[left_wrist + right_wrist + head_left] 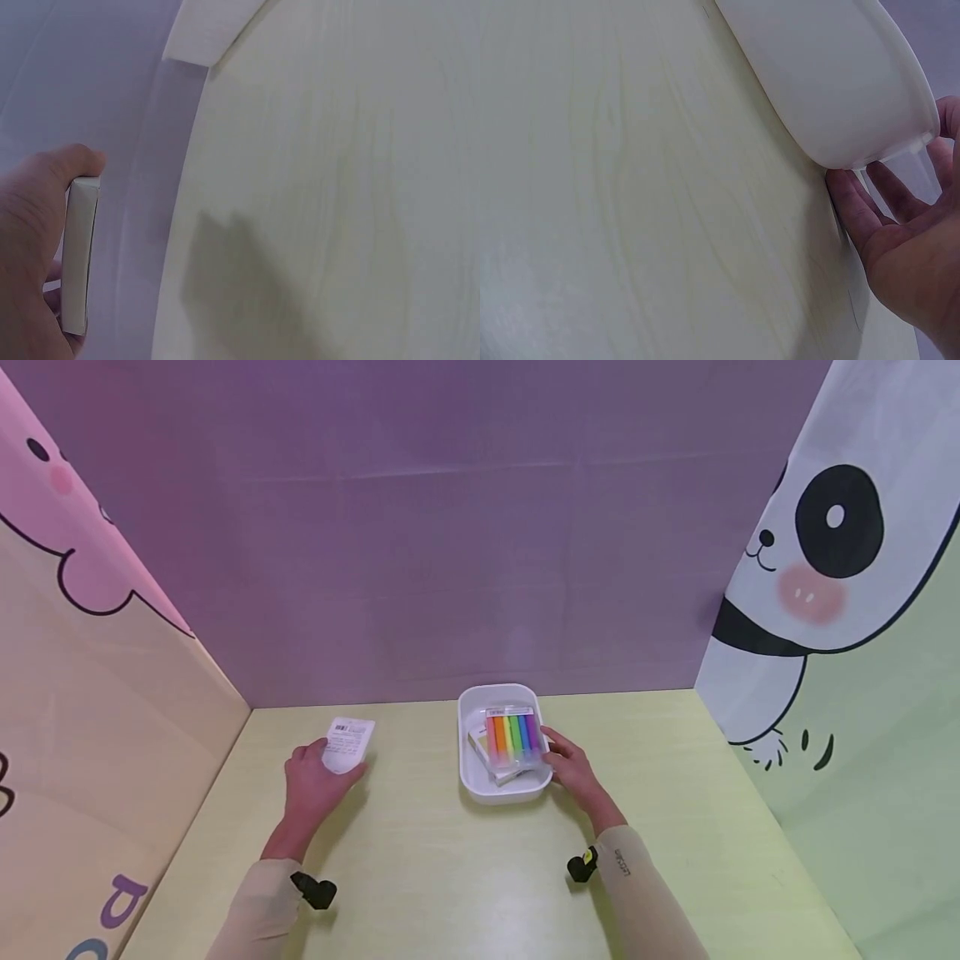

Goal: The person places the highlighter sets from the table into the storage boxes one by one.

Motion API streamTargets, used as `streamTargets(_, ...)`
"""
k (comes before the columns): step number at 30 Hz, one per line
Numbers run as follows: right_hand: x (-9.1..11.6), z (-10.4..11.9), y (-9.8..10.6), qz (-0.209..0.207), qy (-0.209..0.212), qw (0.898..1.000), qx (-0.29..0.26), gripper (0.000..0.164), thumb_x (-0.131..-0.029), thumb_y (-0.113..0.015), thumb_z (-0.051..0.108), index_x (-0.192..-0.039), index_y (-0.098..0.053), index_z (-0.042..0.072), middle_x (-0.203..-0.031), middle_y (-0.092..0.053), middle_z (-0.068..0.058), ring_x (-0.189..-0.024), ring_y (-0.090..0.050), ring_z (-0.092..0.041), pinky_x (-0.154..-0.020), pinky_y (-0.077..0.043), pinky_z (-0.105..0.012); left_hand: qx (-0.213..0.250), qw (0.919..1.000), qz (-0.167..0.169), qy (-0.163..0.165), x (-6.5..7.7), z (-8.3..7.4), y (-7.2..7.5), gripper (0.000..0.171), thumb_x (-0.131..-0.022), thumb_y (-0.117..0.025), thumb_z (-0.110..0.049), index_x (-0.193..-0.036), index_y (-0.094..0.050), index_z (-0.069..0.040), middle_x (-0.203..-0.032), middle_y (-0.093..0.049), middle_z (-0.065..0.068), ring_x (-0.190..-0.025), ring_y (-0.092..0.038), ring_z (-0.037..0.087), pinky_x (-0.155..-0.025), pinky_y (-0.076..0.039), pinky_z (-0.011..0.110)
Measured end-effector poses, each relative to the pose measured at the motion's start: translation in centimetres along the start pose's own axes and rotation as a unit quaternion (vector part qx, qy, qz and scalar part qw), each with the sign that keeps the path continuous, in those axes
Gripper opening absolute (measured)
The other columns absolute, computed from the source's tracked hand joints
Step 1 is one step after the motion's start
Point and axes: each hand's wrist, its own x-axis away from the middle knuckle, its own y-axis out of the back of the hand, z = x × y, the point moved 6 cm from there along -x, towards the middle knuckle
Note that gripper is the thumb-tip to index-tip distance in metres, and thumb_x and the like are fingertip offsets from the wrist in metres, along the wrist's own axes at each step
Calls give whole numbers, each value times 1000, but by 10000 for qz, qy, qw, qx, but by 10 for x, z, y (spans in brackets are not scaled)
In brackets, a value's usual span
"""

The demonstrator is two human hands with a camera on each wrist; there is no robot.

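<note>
My left hand (318, 785) grips a small white box (348, 743) printed with a barcode and several lines of text. Only its narrow plain edge faces the left wrist view, with the thumb over one end and fingertips round the other side. My right hand (576, 772) holds the right side of a white plastic tray (467, 760), fingers at its base and a digit up by the rim in the right wrist view. Inside the tray, a clear pack of rainbow-coloured markers (513, 735) lies on top of a small pale box (480, 747), which is partly covered.
Both forearms reach over a pale wood-grain table (450, 877). A purple cloth backdrop (450, 568) rises right behind the tray. Printed panels stand on both sides, with a panda (795, 610) on the right one.
</note>
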Motion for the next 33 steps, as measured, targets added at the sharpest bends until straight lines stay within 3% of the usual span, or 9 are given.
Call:
streamTargets(4,-1,-2,0,1,19,10000,-13,55,-94,-55,9,-146,-46,22,-139,-44,-22,-115,-53,-34,-84,-53,-40,65,9999,-92,-112,-2,-11,1,82,-72,-83,-37,-130,-49,10,-118,-51,28,-108,-41,43,-85,-38,52)
streamTargets(18,0,-1,1,40,85,9999,-58,54,-94,-55,9,-146,-46,21,-138,-45,-22,-114,-53,-34,-83,-54,-40,130,9992,127,-358,-8,-51,-3,84,-73,-82,-41,-133,-48,8,-118,-51,24,-109,-40,39,-83,-39,49)
streamTargets(33,0,-1,3,62,119,9999,-25,54,-94,-56,9,-146,-47,21,-136,-47,-22,-112,-55,-33,-83,-54,-39,360,9970,310,-604,-13,-91,-21,84,-72,-82,-41,-133,-49,6,-120,-52,22,-109,-43,37,-86,-39,48)
